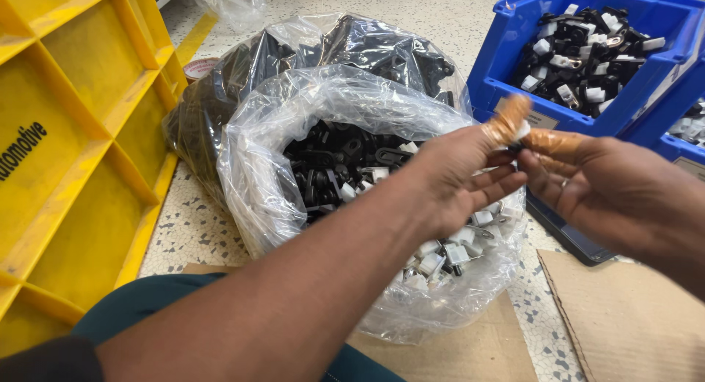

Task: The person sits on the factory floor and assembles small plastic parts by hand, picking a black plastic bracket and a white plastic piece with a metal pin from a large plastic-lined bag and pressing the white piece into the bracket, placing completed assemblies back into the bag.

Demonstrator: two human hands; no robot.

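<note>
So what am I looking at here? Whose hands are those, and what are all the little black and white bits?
The picture comes from a camera worn on a person's head, looking down, so you see that person's own two bare hands. The left hand and the right hand meet above a clear plastic bag and pinch one small black and white clip between the fingertips. Some fingertips look wrapped in brown tape. The bag is open and full of little black and white clips. Behind it lies a second bag of dark parts. On the right stands a blue bin holding more clips. On the left is a yellow crate. Everything sits on a speckled floor, with pieces of cardboard near the person.
</note>
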